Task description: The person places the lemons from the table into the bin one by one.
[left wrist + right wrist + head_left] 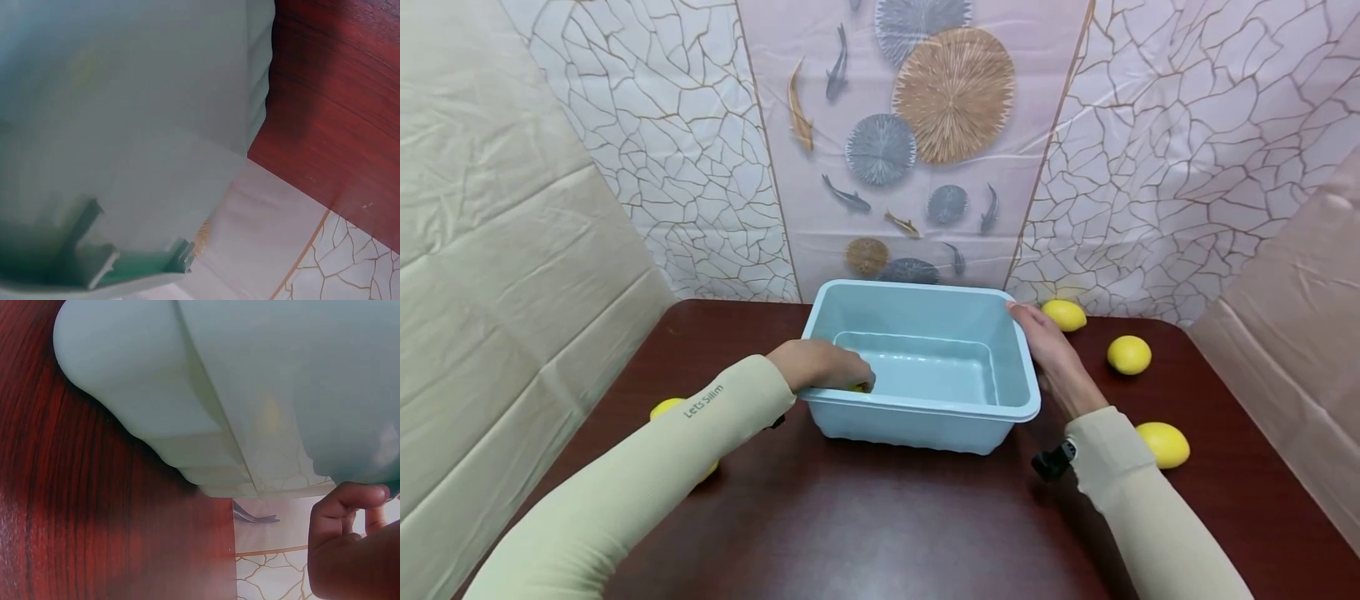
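A light blue plastic tub [917, 425] sits toward the back of the dark wooden table. My left hand [827, 367] reaches over its near left rim, fingers curled down round a lemon [858, 387]; only a sliver of yellow shows beneath them. At the tub's right side, my right hand [1047, 342] grips the rim. The right wrist view shows that hand [350, 528] with its fingers bent over the rim, beside the tub's wall [144, 375]. In the left wrist view the outer wall of the tub [156, 125] fills most of the picture, and the hand is hidden.
On the right lie three lemons: one by the back edge [1063, 315], another [1129, 355] nearer, and a third [1163, 444] beside the right forearm. Yellow fruit [666, 407] shows partly behind the left sleeve [700, 442]. Patterned cloth walls [700, 150] enclose the table [850, 517].
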{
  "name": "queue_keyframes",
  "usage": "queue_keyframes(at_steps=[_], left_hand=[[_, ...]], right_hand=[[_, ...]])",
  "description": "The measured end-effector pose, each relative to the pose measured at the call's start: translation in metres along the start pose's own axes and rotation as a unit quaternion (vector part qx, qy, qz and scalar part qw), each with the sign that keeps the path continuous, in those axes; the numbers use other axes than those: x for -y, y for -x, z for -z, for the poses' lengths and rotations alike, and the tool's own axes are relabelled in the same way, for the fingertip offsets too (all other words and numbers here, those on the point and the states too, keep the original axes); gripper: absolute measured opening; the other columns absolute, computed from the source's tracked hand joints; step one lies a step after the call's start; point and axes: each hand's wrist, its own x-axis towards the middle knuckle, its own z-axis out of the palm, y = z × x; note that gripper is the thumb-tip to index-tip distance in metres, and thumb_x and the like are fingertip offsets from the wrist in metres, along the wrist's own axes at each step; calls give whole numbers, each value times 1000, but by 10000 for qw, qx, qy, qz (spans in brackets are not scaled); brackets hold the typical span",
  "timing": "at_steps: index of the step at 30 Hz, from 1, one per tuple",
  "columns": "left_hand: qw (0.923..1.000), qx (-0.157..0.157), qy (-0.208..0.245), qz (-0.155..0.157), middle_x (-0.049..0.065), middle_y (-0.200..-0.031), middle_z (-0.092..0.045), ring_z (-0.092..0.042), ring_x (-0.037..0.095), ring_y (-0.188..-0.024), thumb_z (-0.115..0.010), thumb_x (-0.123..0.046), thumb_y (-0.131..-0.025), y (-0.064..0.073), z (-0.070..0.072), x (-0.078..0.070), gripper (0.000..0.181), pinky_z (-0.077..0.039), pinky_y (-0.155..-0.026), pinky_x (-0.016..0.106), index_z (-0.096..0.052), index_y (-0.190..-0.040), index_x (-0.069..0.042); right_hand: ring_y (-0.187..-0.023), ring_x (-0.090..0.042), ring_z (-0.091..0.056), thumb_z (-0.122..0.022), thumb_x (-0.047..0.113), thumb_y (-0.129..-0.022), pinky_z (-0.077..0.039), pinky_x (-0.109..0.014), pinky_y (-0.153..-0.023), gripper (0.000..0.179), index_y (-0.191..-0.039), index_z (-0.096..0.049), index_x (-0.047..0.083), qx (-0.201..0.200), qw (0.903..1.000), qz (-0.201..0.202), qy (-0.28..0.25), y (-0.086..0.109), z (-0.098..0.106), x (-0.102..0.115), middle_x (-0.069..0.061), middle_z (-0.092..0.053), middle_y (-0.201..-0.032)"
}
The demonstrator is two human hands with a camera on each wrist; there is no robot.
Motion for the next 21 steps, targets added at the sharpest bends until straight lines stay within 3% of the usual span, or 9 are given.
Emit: queue_keyframes(at_steps=[6,8,10,12,15,18,21], left_hand=[[9975,171,390,560,3,-88,-56,-52,19,-76,-55,-37,-98,0,2,-2,22,-45,-70,38,-62,-89,-17],[9976,254,322,556,5,-94,-59,-54,20,-80,-55,-36,-100,0,2,-2,23,-46,-72,39,-66,-97,-16],[9988,392,-126,263,4,-114,-66,-58,19,-96,-52,-32,-106,0,3,-3,26,-48,-82,40,-71,-116,-17],[9971,435,-610,-133,4,-137,-64,-58,19,-115,-49,-24,-110,0,4,-3,32,-48,-95,42,-68,-135,-20],[9860,319,-1322,-960,5,-157,-52,-48,20,-141,-51,-16,-111,1,8,-5,41,-42,-111,44,-56,-153,-19],[9801,-81,-1308,-1488,12,-153,-56,-51,26,-142,-60,-21,-108,5,13,-6,43,-44,-113,45,-56,-150,-11],[9742,-609,-1213,-1804,14,-143,-63,-58,28,-134,-65,-27,-106,13,18,-5,43,-48,-108,44,-60,-144,-9]], right_hand=[[-109,-18,-60,-41,57,-110,-56,-26,-81,67,-158,-41,10,17,10000,-55,-18,-1,-4,0,-16,-53,-139],[-110,-19,-60,-41,57,-110,-56,-26,-81,68,-159,-40,11,28,10000,-58,-26,-1,-5,0,-17,-52,-141],[-111,-19,-60,-42,58,-109,-56,-27,-81,69,-160,-39,12,33,10000,-63,-24,-1,-5,0,-17,-51,-142],[-111,-19,-60,-42,59,-109,-56,-26,-81,69,-161,-39,13,41,10000,-61,-9,-1,-5,0,-17,-51,-142],[-110,-18,-61,-42,58,-109,-56,-26,-81,69,-160,-39,12,24,10000,-49,-2,0,-4,1,-16,-52,-140],[-108,-18,-61,-42,58,-109,-56,-25,-80,68,-158,-41,11,4,10000,-44,15,1,-3,2,-14,-53,-136],[-106,-17,-61,-42,58,-110,-56,-25,-80,68,-157,-42,10,0,10000,-45,45,1,-2,2,-13,-54,-133]])
